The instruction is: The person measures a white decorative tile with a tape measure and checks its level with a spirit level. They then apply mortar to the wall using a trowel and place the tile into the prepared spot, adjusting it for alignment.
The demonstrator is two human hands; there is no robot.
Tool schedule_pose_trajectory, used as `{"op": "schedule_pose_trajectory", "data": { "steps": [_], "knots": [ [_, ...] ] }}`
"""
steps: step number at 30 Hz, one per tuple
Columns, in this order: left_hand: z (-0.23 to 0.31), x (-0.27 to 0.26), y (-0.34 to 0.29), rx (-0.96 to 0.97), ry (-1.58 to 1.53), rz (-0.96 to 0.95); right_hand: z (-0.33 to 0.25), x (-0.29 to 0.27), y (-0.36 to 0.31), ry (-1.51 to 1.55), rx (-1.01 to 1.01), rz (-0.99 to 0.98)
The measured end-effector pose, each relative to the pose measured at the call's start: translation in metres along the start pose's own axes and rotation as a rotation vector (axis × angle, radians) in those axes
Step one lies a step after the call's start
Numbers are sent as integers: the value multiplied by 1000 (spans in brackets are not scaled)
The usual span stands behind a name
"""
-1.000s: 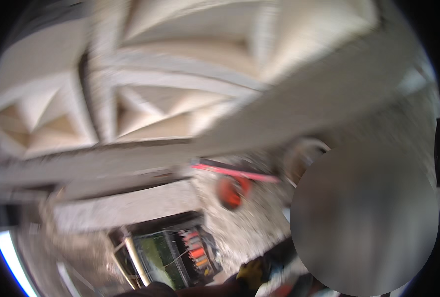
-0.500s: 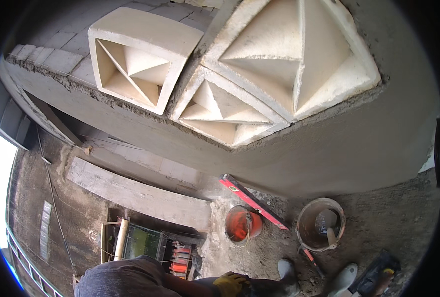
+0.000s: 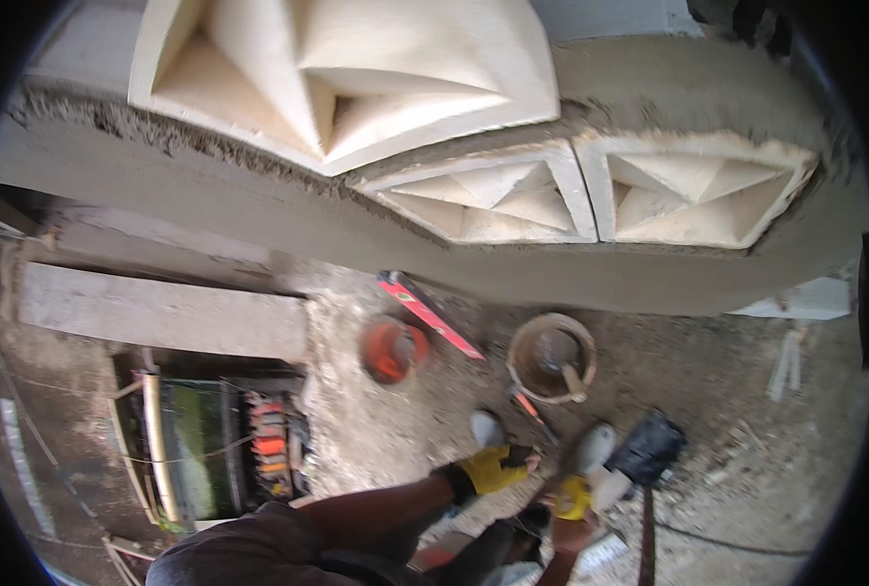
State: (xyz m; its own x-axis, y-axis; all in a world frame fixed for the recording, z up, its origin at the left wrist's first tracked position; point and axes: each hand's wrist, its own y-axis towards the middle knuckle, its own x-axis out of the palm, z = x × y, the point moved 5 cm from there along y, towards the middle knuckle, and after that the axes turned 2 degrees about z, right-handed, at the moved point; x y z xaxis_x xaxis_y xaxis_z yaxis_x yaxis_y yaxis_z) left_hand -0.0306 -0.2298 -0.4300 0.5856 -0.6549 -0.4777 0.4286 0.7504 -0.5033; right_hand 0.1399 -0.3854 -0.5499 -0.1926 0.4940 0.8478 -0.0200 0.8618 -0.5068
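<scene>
My left hand (image 3: pixel 495 470), in a yellow glove with a dark cuff, hangs above the ground near one boot (image 3: pixel 487 428); its fingers are blurred and I see nothing held in them. At the lower right, my right hand (image 3: pixel 573 532) is closed around or against something with a rounded yellow part (image 3: pixel 573 497); blur hides its kind. A pale flat piece (image 3: pixel 609 488) shows just beyond it. Next to that lies a crumpled black bag-like thing (image 3: pixel 649 446). A red-handled tool (image 3: pixel 531 408) lies by the bucket with grey contents (image 3: pixel 519 367).
White patterned blocks (image 3: pixel 424 73) are set along the grey plastered wall (image 3: pixel 551 278). An orange bucket (image 3: pixel 381 352) and a red spirit level (image 3: pixel 436 320) are at its foot. A concrete slab (image 3: pixel 161 310) and framed pit (image 3: pixel 200 439) are at left; a brown stick (image 3: pixel 647 537) is at right.
The view has swung, so the blocks and buckets sit higher and further left. My left hand has come off my leg and reaches outward. My right hand now shows more clearly near the boots.
</scene>
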Motion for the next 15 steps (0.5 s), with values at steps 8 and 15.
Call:
{"op": "schedule_pose_trajectory", "data": {
  "steps": [8,15],
  "knots": [
    [110,-129,-69,-170,-493,-275,-12,289,-41,-996,-143,-164],
    [162,-244,-137,69,-195,-374,27,420,-94,-1419,84,-390]
  ]
}}
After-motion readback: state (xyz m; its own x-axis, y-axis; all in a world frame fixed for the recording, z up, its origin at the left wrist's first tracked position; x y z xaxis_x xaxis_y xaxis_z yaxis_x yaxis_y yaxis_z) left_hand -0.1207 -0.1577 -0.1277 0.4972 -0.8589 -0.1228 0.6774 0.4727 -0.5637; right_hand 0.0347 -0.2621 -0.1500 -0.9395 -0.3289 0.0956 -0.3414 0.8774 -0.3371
